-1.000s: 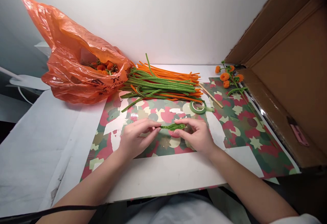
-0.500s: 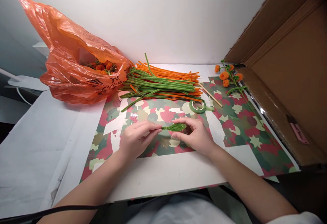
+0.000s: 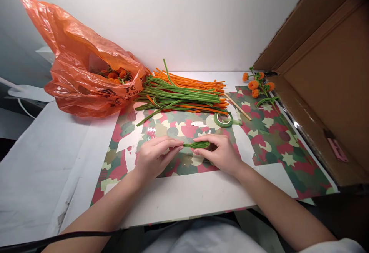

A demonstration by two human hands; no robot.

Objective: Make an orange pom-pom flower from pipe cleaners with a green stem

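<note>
A small leaf of green pipe cleaner is held level above the patterned mat, between my two hands. My left hand pinches its thin twisted stem between thumb and fingertips. Around the wide end of the leaf, my right hand curls, with thumb below and fingers above; the leaf's tip is partly hidden there. Just beyond my right hand lies a roll of green tape with its loose end to the right.
Bundled green pipe cleaners and orange pipe cleaners lie at the back. An orange plastic bag holding orange flowers stands left. A thin wooden stick, a stem of orange flowers and a cardboard box are right.
The leaf has turned slightly between my fingers, and the fingers of my right hand have shifted a little. Everything else stays in place.
</note>
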